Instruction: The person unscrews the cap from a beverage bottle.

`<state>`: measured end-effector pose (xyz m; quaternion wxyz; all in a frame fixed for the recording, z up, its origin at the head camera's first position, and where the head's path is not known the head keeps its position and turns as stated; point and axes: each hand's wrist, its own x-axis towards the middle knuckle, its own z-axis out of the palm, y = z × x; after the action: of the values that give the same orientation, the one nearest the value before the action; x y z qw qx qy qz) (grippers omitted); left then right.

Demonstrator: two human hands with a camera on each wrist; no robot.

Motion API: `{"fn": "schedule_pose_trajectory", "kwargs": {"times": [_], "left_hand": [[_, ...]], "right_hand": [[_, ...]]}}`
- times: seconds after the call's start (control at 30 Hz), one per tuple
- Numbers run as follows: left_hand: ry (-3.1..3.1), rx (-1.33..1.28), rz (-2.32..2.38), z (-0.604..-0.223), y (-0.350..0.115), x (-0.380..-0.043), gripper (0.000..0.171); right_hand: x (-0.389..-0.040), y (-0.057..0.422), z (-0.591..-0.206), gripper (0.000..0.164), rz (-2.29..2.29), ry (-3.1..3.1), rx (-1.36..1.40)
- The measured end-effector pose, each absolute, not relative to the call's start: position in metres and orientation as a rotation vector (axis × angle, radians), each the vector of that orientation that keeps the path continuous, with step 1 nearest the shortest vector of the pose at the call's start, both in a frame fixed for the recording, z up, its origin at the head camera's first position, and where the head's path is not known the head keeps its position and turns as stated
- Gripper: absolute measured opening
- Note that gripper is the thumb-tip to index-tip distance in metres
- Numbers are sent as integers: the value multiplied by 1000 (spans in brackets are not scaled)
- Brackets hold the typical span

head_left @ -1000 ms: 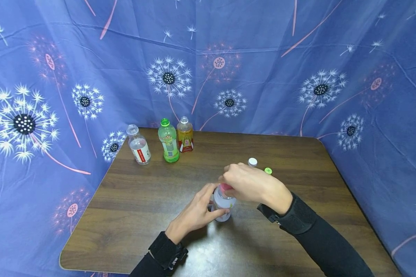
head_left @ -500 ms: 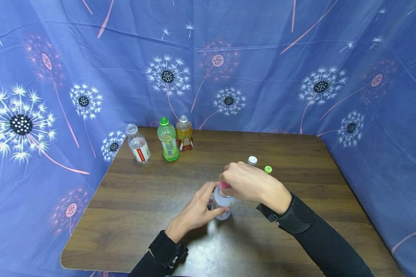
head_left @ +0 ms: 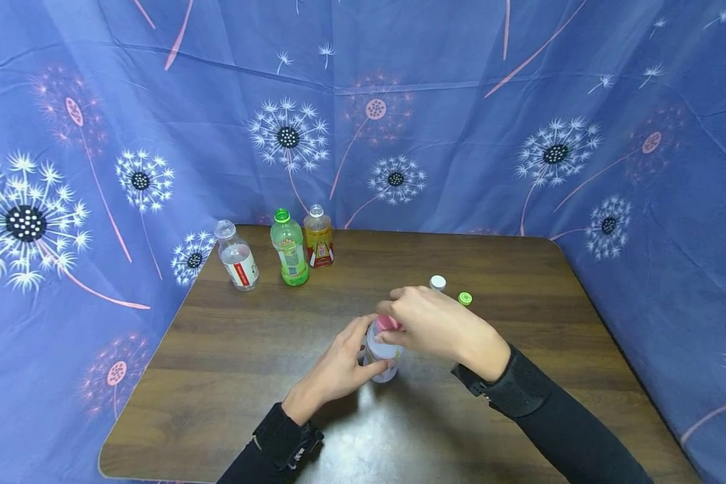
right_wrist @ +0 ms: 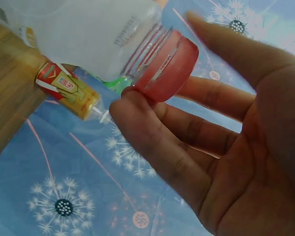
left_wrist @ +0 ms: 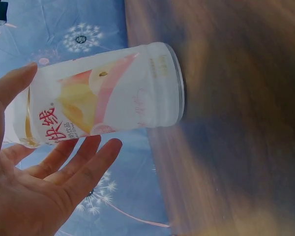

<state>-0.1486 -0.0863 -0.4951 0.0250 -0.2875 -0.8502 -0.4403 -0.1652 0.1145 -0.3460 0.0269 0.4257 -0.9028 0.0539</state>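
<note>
Upright on the table stands a translucent bottle (head_left: 386, 352) with a red cap (head_left: 388, 323). Its white label with fruit pictures and red characters shows in the left wrist view. My left hand (head_left: 337, 363) holds the bottle's body, thumb on one side and fingers on the other. The fingers of my right hand (head_left: 438, 326) are curled round the cap from above. In the right wrist view clear threads show below the cap (right_wrist: 169, 66), and the thumb stands slightly off its side.
At the back left stand three uncapped bottles: a clear one (head_left: 239, 263), a green one (head_left: 290, 252) and a yellow-labelled one (head_left: 318, 240). Behind my right hand lie a white cap (head_left: 437, 282) and a green cap (head_left: 464, 298). A blue dandelion-print cloth (head_left: 339, 60) surrounds the wooden table (head_left: 218, 376).
My right fingers have loosened and turned slightly at the red cap, so more of it shows. The left hand keeps its hold on the bottle. The head view has shifted a little.
</note>
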Motion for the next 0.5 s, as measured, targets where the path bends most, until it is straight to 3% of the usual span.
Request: {"fn": "schedule_pose_trajectory", "kwargs": {"times": [0.23,0.5], "left_hand": [[-2595,-745,-1467,-494,-94,-153,76],[-2556,-562,-1425,-495,-111,-158,78]], "right_hand": [[-166,122,-349,61,185,-2783,1189],[-172,138,-356,72,208,-2844,1090]]}}
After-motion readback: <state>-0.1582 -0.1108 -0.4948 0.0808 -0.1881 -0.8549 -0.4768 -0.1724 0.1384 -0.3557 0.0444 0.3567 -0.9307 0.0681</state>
